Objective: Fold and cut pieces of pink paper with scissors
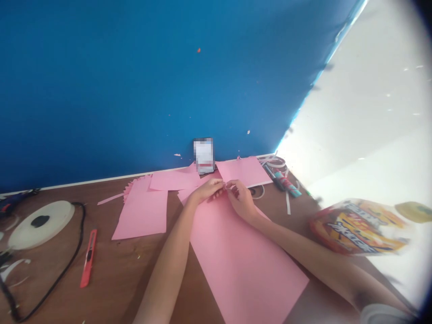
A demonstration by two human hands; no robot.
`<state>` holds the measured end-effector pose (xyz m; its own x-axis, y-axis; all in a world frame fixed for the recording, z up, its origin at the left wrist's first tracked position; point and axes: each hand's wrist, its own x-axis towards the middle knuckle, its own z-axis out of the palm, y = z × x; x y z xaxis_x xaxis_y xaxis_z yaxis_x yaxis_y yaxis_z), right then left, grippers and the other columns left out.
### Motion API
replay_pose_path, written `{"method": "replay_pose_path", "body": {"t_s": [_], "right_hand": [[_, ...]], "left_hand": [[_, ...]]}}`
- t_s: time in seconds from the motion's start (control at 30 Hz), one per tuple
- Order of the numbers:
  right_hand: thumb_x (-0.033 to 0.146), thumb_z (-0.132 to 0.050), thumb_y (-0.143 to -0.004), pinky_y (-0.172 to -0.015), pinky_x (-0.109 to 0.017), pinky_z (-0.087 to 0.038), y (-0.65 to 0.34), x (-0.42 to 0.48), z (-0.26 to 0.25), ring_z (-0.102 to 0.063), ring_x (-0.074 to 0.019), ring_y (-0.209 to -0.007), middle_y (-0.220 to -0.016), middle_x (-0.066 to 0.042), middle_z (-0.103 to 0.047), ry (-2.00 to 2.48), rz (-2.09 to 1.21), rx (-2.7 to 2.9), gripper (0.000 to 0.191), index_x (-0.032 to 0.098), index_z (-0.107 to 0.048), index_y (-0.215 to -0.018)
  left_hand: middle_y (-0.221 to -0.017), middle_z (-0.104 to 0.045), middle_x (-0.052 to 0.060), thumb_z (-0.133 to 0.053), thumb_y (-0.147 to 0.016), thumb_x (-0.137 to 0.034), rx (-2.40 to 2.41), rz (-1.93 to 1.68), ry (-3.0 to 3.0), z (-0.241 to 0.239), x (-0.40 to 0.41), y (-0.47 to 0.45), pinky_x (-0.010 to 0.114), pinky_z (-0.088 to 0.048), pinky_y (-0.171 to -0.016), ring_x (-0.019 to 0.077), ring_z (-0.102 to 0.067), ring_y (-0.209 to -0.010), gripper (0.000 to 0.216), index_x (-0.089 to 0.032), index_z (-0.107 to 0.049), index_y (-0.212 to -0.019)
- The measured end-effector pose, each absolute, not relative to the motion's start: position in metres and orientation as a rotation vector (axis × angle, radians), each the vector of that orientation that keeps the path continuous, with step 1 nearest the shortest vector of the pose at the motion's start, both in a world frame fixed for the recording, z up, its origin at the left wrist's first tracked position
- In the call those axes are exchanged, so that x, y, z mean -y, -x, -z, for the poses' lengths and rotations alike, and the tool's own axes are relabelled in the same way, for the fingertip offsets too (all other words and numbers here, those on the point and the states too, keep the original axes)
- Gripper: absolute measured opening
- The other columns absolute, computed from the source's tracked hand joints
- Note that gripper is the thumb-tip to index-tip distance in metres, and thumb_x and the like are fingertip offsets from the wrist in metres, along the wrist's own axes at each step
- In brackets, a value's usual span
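A large pink paper sheet (246,270) stretches from the table's near edge to beneath my hands. My left hand (209,190) is over its far end with the fingers pinched together. Beside it, my right hand (241,198) pinches with thumb and forefinger, its tips meeting the left ones. Whatever lies between the fingertips is too small to make out. More pink sheets are around: one with a fringed edge (143,213) to the left, another sheet (175,180) behind the left hand, and a third sheet (245,171) behind the right.
A phone-like device (204,155) with a blurred screen leans on the blue wall (135,81). To the left lie a red box cutter (88,258), a round white disc (42,225) and a black cable (79,245). Rightward are a turquoise-and-red tube (286,183), paper strips (288,202) and an orange bottle (362,227).
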<state>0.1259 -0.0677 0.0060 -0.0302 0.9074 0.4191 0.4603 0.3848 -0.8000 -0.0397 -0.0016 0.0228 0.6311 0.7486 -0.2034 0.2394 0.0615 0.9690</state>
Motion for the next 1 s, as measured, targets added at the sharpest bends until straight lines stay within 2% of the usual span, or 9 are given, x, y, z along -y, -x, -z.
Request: {"method": "replay_pose_path", "body": {"t_s": [1.0], "right_hand": [[0.023,-0.046,-0.091,-0.068,-0.028,-0.046,-0.1254,0.0672,-0.0079,-0.055,-0.0148,-0.069,-0.086,-0.003,-0.062,1.209,-0.552,1.686,0.016,0.021,-0.055,-0.103]], "left_hand": [[-0.062,-0.048,-0.003,-0.049,-0.086,-0.050,-0.888,-0.452,-1.491,-0.0206,0.0042,0.0390,0.017,-0.029,-0.035,0.0062,-0.044,-0.045,0.033,-0.017,-0.052,-0.081]]}}
